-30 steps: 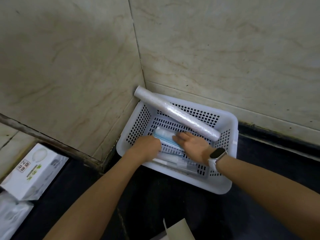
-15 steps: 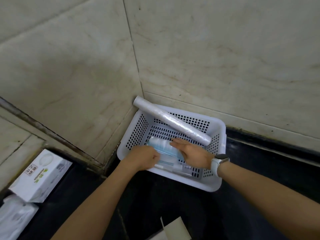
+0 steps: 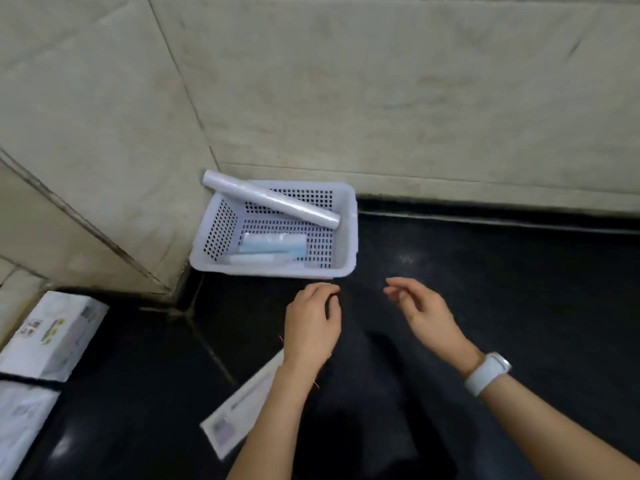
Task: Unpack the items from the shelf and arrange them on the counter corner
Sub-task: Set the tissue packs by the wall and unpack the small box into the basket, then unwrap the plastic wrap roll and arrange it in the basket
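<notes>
I am watching both hands hovering over the dark bench just before the basket (image 3: 346,237), holding nothing. The left hand (image 3: 311,327) is curling its fingers loosely; the right hand (image 3: 426,313) is keeping its fingers spread. The basket is sitting in the wall corner, with a roll (image 3: 270,201) leaning across its rim and packets (image 3: 273,244) lying inside.

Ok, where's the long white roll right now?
Head view, upper left: the long white roll lies slanted across the back of the white basket, its left end poking over the rim into the wall corner.
</notes>
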`<state>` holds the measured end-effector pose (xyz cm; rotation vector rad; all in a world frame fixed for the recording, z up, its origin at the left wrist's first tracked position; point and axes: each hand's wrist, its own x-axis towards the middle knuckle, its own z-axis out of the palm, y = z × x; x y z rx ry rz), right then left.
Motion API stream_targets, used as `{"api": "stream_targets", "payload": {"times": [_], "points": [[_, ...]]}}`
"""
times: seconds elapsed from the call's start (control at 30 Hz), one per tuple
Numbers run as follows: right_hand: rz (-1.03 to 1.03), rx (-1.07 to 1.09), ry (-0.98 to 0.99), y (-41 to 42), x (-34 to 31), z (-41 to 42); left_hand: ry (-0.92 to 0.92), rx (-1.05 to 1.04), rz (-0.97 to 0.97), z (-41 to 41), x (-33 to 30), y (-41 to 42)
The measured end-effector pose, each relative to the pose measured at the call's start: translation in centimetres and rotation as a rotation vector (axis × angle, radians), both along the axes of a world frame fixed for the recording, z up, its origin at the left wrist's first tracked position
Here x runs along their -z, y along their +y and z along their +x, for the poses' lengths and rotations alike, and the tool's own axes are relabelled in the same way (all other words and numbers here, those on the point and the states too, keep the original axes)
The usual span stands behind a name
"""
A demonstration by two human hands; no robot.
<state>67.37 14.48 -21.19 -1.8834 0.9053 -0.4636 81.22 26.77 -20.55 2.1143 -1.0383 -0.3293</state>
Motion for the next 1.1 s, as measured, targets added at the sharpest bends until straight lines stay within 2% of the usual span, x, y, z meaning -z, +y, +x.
{"api": "stream_targets", "payload": {"times": [0.2, 0.37, 0.57, 0.7, 0.87, 1.1], "points": [[0.049, 0.243, 0.24, 3.0, 2.9, -15.8, 0.135, 0.304, 0.205, -12.9, 3.4, -1.3], [0.056, 0.411, 0.382, 4.2, 3.3, -30.0, 0.15, 0.538, 0.356, -25.6, 4.9, -3.2], [0.023, 0.651, 0.415, 5.4, 3.5, -49.5, 0.027, 0.807, 0.401, -45.3, 5.1, -8.7], [0.048, 0.802, 0.481, 6.4, 3.1, -61.0, -0.121, 1.001, 0.376, -56.9, 4.2, -11.2], [0.07, 0.899, 0.516, 5.0, 3.1, -69.6, -0.322, 1.168, 0.355, -65.0, 3.5, -15.8], [0.08, 0.873, 0.519, -3.3, 4.0, -75.6, -0.37, 1.186, 0.298, -69.9, 4.1, -27.2]]}}
